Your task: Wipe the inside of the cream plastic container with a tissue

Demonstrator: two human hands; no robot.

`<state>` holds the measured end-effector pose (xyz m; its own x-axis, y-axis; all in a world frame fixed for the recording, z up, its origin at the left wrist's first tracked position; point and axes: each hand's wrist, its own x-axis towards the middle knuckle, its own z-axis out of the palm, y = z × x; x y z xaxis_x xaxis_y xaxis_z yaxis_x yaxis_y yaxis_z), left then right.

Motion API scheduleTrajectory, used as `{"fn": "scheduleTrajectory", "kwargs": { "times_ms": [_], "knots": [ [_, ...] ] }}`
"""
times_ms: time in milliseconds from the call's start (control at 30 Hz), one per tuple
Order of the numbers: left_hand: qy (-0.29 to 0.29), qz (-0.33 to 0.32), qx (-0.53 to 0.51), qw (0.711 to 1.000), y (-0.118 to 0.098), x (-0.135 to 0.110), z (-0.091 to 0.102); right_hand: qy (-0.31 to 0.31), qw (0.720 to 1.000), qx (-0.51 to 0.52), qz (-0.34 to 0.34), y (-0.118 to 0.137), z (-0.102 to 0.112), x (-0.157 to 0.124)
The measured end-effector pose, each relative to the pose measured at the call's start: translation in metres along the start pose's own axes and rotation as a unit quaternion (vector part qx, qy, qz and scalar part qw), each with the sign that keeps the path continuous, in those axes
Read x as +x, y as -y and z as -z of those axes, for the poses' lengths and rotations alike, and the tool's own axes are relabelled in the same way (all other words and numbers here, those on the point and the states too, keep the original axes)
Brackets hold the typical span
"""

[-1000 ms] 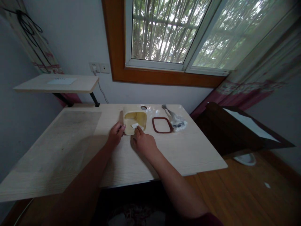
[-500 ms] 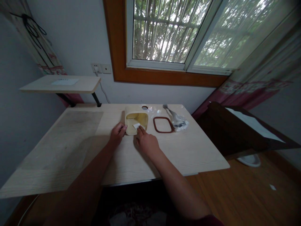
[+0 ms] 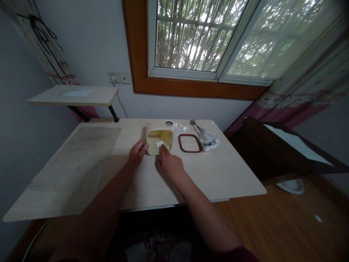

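Observation:
A cream plastic box (image 3: 160,126) with a rounded-square open side lies on the pale wooden table, its yellowish inside showing. My left hand (image 3: 137,153) is closed at its lower left corner, thumb and fingers gripping the rim. At the opening's lower right, my right hand (image 3: 170,162) has its fingers together on a small white piece (image 3: 159,144), perhaps paper or cloth, pressed against the inside of the box. The tips of those fingers are partly hidden. To the right of the box lies a reddish-brown rounded-square frame (image 3: 190,151), apart from both hands.
A clear plastic bag (image 3: 209,141) touches or nearly touches the frame's right side, with a grey brush-like item (image 3: 193,123) by it. A round cable hole (image 3: 169,123) is behind the box. A raised shelf (image 3: 73,95) stands at the back left of the table (image 3: 218,174).
The camera view has shifted slightly. Both hands keep nearly the same place at the box, and the white piece has moved little, if at all, within it.

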<state>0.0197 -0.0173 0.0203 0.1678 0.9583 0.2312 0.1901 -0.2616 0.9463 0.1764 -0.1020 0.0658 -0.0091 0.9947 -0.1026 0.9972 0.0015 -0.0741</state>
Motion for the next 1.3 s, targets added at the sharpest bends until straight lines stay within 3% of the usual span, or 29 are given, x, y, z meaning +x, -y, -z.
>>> {"fn": "scheduleTrajectory", "kwargs": {
  "times_ms": [300, 500, 600, 833, 1067, 1300],
  "knots": [
    [-0.003, 0.002, -0.014, 1.0, 0.0, -0.002, 0.0, -0.016, 0.996, 0.037, 0.079, 0.021, -0.004, 0.003],
    [0.01, -0.015, -0.01, 1.0, 0.006, -0.002, 0.0, 0.0, 1.0, 0.0, 0.011, -0.001, -0.001, 0.004],
    [0.011, -0.021, -0.002, 1.0, 0.007, -0.001, 0.0, -0.002, 1.0, -0.005, -0.006, 0.0, -0.002, 0.005],
    [0.021, -0.021, -0.024, 0.999, 0.006, -0.002, 0.002, -0.019, 0.995, 0.041, 0.084, 0.019, -0.005, 0.0],
    [0.012, -0.017, -0.038, 0.999, 0.009, -0.001, 0.001, 0.003, 1.0, -0.003, -0.008, 0.006, 0.005, 0.004],
    [0.022, -0.034, -0.047, 0.998, 0.014, -0.001, 0.003, -0.034, 0.994, 0.044, 0.096, 0.02, -0.005, 0.001]
  ]
}}
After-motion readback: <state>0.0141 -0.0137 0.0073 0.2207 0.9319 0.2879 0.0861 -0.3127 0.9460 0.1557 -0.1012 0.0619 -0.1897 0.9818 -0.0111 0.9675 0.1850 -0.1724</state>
